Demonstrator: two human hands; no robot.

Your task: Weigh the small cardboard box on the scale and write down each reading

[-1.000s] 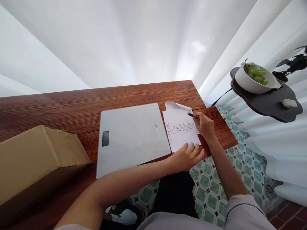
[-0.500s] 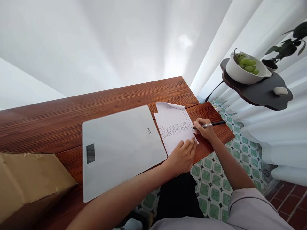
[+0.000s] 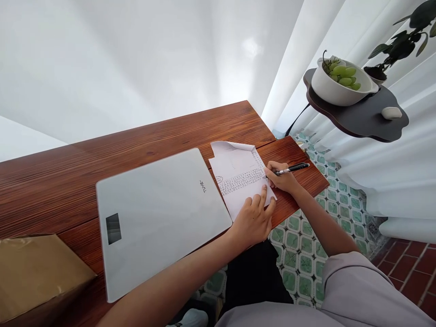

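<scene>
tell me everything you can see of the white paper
The white written-on paper lies mostly flat on the reddish-brown wooden table, beside the flat white rectangular slab. Rows of small dark writing, illegible here, cross its middle, with a circled mark at the left. Its far edge curls over; whether it is one sheet is unclear. The left hand touches its near part. The right hand holds a black pen, tip at its right side.

"TU…" on panel [image 3: 160, 222], illegible handwriting [image 3: 240, 182] on paper [image 3: 233, 160]

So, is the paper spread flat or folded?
Only partly spread: the paper looks flat across its written rows, but its far edge curls over.
</scene>
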